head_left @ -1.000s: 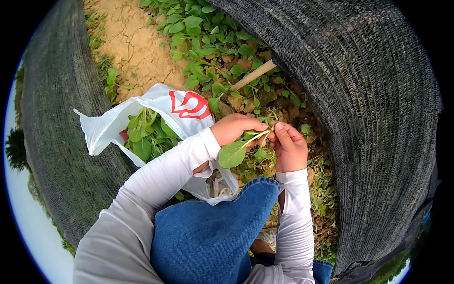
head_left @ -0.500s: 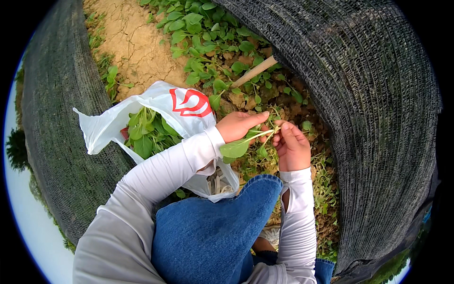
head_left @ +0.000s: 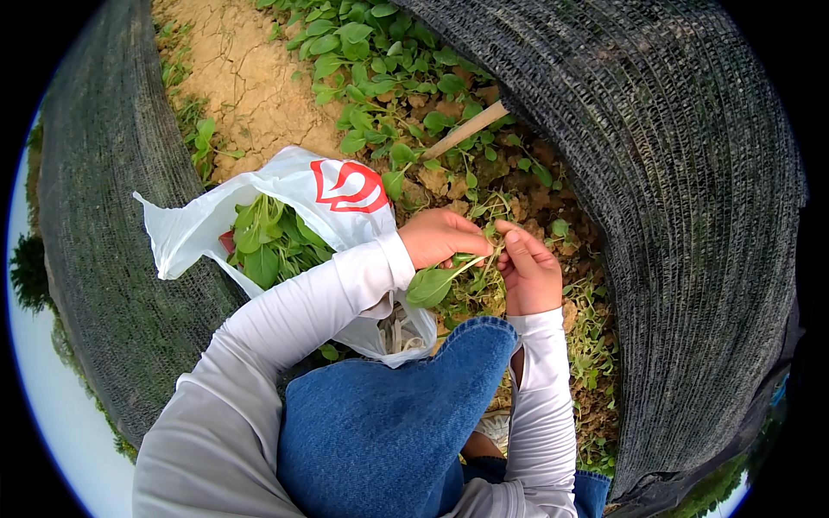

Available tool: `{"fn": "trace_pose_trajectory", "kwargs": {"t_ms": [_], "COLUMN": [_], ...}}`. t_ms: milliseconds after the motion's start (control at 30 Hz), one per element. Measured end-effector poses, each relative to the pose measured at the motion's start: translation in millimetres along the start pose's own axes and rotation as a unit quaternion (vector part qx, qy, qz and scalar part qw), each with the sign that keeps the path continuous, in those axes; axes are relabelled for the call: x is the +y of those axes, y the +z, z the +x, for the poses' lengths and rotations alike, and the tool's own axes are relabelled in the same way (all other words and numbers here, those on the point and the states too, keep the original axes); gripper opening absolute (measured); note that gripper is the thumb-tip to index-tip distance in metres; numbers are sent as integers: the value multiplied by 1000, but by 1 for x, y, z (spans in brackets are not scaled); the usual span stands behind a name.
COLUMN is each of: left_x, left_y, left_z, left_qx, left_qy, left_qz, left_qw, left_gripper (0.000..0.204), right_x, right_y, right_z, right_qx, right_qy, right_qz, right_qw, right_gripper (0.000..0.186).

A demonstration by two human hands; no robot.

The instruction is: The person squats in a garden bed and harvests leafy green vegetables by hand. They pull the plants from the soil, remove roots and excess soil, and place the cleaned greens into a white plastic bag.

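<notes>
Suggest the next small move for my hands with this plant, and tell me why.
Perhaps use your right hand to pinch at the stem end of the leafy green; its fingers are right by that end, while your left hand holds the stem.

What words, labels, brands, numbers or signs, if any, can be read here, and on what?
None: no words or numbers can be read.
Bag: a red curved mark, a graphic without legible letters.
Sleeves and denim: no visible print.
</notes>
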State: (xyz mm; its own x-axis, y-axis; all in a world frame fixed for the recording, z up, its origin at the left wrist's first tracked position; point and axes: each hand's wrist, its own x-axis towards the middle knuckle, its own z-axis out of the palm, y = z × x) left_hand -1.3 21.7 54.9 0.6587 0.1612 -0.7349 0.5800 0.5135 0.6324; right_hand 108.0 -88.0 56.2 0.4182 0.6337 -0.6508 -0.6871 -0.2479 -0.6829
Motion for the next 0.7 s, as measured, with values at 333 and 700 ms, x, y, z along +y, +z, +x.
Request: {"fn": "trace_pose_trajectory", "kwargs": {"t_ms": [333,700], "left_x": [-11,-1], "left_y": [0,-24], "left_z": [6,-17], "left_qx": [44,150], "left_qy": [-14,156], "left_qz": [8,-9], "left_qw": [999,976], "left_gripper": [27,13], "right_x": [8,14], "right_y": [4,5], "right_z": [-3,-8], "right_qx": [4,156], "right_qy": [-81,-208], "right_qz": [-151,-74], "right_qw": [985,963], "right_gripper": [15,16]}}
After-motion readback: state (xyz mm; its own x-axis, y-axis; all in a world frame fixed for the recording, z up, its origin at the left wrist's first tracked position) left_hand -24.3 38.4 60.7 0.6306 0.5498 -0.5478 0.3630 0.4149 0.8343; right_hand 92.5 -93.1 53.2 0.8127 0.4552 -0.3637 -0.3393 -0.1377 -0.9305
